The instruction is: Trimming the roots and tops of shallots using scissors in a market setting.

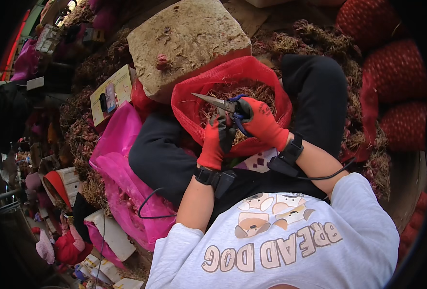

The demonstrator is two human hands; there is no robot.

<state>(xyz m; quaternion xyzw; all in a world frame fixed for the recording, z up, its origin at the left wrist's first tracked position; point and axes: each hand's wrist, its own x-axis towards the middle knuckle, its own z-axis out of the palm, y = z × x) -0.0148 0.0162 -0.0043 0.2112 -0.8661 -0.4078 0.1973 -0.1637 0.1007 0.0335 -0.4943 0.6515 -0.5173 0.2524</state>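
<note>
My right hand (262, 121), in a red and black work glove, grips the blue handles of a pair of scissors or snips (215, 102), whose blades point left with their tips a little apart. Close below the blades is my left hand (218, 137), gloved alike, with its fingers bent; it seems to pinch something small and reddish, perhaps a shallot, mostly hidden by the fingers. Both hands are over a red mesh bag (231, 68) that stands open between my legs. Dry roots and stem trimmings (260, 90) lie inside it.
A dirty foam block (188, 43) with a small shallot on top stands beyond the bag. A pink mesh bag (126, 173) lies at left, near a box (113, 92) bearing small items. Piled shallots (370, 169) and full red sacks (396, 72) are at right. A person (70, 245) sits lower left.
</note>
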